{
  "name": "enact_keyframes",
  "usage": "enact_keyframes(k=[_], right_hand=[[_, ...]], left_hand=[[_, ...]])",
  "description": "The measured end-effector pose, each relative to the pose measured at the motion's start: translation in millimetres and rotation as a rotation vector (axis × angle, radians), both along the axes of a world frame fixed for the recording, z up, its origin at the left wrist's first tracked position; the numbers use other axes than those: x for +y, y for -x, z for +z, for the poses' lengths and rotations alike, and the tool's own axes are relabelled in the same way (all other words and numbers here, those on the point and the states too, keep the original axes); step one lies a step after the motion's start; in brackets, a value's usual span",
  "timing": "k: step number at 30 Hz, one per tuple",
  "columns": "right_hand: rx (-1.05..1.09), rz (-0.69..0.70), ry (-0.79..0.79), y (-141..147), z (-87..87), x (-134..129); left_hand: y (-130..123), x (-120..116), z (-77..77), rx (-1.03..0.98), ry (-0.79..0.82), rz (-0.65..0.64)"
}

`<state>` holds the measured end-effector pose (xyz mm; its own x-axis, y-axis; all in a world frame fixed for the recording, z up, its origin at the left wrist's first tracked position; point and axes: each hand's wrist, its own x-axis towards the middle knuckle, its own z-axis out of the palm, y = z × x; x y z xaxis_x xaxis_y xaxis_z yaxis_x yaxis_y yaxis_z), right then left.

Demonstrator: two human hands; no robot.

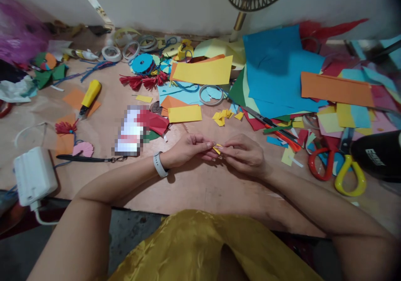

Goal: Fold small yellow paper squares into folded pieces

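- Head view, centre: from my remote station I see the small yellow paper piece held above the near part of the worktop, directly between the two hands.
- Head view, left hand: thumb laid over the piece, fingers curled beneath it; I read this as a pinch on its left side.
- Head view, right hand: thumb and forefinger brought together on the opposite side of the same piece.
- Head view, governing relation: the piece lies to the right of the left hand and to the left of the right hand, touched by both, so neither is clearly nearer. Its visible part appears to slant, but the fingertips cover much of it and I cannot fix its long axis.
- Head view, surroundings: just beyond the hands lie folded yellow pieces, with a yellow paper strip to their left; scissors with one red and one yellow handle rest well apart, past the right hand.
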<state>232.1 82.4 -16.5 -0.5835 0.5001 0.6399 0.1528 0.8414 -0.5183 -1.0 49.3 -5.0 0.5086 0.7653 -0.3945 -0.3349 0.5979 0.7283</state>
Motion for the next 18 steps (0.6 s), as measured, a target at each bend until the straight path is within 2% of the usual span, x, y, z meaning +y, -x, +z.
enact_keyframes(k=[3,6,9,11,15,18], right_hand=[[0.047,-0.072,0.19,0.9,2.6,-2.1],[-0.032,-0.044,0.394,4.4,6.8,-5.6],[-0.116,0.057,0.488,10.3,9.2,-11.3],[-0.116,0.048,0.509,13.5,9.5,-15.2],[-0.109,0.023,0.626,14.1,9.6,-19.6],[-0.101,0.116,0.873,11.4,9.2,-21.3]], left_hand=[[-4.5,-4.6,1.8,0.049,-0.085,0.058],[-8.3,-10.3,4.7,0.197,-0.292,0.117],[-10.9,-15.5,6.5,0.404,-0.565,0.135],[-12.2,-18.4,6.8,0.504,-0.69,0.143],[-12.1,-21.0,6.8,0.598,-0.805,0.124],[-8.2,-19.8,7.2,0.632,-0.829,0.014]])
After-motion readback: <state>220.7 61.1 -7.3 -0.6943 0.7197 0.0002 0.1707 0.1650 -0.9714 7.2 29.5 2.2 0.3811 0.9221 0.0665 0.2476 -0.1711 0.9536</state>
